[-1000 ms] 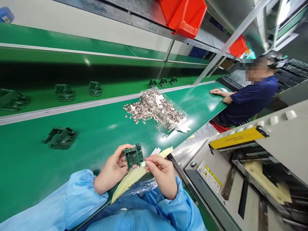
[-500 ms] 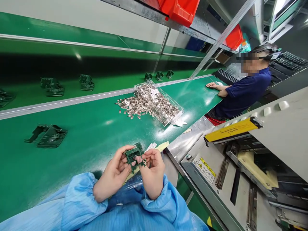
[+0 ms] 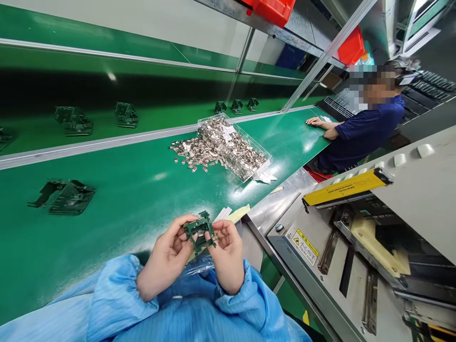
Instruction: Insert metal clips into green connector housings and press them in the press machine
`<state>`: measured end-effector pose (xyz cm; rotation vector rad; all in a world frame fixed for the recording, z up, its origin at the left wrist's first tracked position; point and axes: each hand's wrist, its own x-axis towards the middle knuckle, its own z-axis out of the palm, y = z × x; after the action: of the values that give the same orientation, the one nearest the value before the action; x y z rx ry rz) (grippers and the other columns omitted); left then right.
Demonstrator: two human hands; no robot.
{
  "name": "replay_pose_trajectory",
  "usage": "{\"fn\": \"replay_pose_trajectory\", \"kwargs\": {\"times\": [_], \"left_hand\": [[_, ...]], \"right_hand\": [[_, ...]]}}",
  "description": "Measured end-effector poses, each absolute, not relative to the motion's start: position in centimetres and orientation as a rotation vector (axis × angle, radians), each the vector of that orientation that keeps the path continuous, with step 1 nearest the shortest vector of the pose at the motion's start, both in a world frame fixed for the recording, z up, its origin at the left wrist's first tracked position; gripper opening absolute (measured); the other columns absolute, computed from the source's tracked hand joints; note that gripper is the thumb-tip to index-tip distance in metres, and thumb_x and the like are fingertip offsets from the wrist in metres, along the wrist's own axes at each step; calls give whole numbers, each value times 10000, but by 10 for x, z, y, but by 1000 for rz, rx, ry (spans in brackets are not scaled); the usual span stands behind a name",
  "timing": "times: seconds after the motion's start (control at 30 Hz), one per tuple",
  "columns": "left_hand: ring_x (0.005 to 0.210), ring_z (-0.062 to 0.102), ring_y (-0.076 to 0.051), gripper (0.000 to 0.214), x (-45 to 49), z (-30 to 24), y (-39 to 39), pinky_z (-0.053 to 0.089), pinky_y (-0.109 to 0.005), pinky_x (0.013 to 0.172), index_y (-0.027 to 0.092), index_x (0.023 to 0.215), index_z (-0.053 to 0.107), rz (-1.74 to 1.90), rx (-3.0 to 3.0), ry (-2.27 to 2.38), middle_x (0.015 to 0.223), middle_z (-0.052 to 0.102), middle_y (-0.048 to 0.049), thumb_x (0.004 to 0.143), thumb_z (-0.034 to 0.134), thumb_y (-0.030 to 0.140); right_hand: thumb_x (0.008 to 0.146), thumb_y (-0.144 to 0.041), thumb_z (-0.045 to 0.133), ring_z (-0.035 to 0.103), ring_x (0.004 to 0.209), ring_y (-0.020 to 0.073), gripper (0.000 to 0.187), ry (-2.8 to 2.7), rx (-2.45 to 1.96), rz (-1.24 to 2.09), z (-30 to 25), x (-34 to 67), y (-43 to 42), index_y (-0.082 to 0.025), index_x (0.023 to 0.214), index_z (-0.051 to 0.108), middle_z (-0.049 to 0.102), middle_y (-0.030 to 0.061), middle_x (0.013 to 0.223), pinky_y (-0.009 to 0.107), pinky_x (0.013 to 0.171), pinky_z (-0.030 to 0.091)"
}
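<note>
Low in the middle of the head view, a small green circuit board panel point(image 3: 204, 220) with cut-out openings is held up over the table's near edge. My left hand point(image 3: 164, 261) grips its left side, thumb at the lower edge and fingers behind. At its right side, my right hand point(image 3: 228, 259) pinches the edge with curled fingers. My thumbs partly cover its lower part. Beyond my hands, a clear plastic tray point(image 3: 266, 164) lies heaped with small silvery metal pieces. Many loose metal pieces point(image 3: 192, 151) spill out on its left.
More green board panels point(image 3: 73, 197) lie on the green table point(image 3: 117, 213) at left. Others point(image 3: 126, 115) stand beyond the metal rail. A grey machine point(image 3: 285, 237) with a yellow bar point(image 3: 349, 187) is at right. A co-worker point(image 3: 370, 128) sits at the far end.
Both hands keep hold of the circuit board panel, which is turned slightly. My thumbs have shifted a little at its lower edge. The view has moved slightly.
</note>
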<state>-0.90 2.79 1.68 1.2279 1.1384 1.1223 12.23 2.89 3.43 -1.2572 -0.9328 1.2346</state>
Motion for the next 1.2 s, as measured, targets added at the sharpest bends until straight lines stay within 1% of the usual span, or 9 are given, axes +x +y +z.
{"fn": "replay_pose_trajectory", "kwargs": {"times": [0.13,0.23,0.33,0.43,0.6,0.67,0.83,1.1,1.2], "left_hand": [[642,613,-113,309,-7,16,26,522,-182,588,237,1152,496,1143,1247,1149,787,613,-2,855,563,291],[615,614,-113,304,-6,15,24,499,-173,528,239,1154,494,1130,1290,1165,800,632,-8,861,554,290],[667,641,-123,297,-6,13,22,523,-190,587,249,1156,496,1109,1321,1160,885,666,-27,868,549,290],[668,643,-117,298,-6,10,20,539,-200,635,257,1159,494,1112,1322,1142,939,680,-30,869,554,284],[788,653,-115,285,-6,6,18,535,-183,699,263,1141,507,1165,1313,1120,1000,671,-25,863,570,255],[755,644,-107,283,-6,6,17,529,-175,674,255,1134,508,1165,1290,1116,972,667,-20,860,575,257],[632,606,-95,296,-7,9,14,494,-159,565,215,1142,496,1084,1220,1130,790,630,6,859,570,265],[868,681,-156,320,-7,-1,7,551,-228,737,201,1138,499,908,1198,983,1000,678,-62,835,580,267],[905,680,-172,390,-8,0,23,546,-245,769,192,1118,494,1033,1154,1062,999,691,-63,771,651,280]], "right_hand": [[731,-313,698,580,669,149,198,-943,-1272,1255,30,125,23,-199,844,583,606,10,756,243,587,497],[772,-287,656,583,739,165,108,-1066,-1305,1165,28,128,19,-190,811,630,614,49,856,228,546,476],[789,-274,644,579,795,175,89,-1131,-1316,1092,28,128,17,-189,762,644,602,66,905,219,535,465],[785,-286,649,575,804,179,106,-1093,-1317,1042,29,125,16,-192,737,639,595,55,869,228,572,480],[774,-299,662,546,679,144,125,-940,-1285,1073,26,116,15,-190,780,600,586,19,759,226,571,472],[768,-300,675,531,639,133,148,-885,-1258,1120,25,114,14,-191,793,578,584,5,724,216,546,461],[735,-304,716,517,597,123,199,-809,-1245,1174,18,113,11,-194,761,552,565,-23,670,215,535,463],[748,-370,738,536,626,127,244,-627,-1248,1207,-18,123,-19,-194,792,575,585,-21,714,228,573,459],[797,-405,691,560,646,127,241,-585,-1262,1151,-31,136,-25,-196,864,590,606,-5,777,242,603,482]]}}
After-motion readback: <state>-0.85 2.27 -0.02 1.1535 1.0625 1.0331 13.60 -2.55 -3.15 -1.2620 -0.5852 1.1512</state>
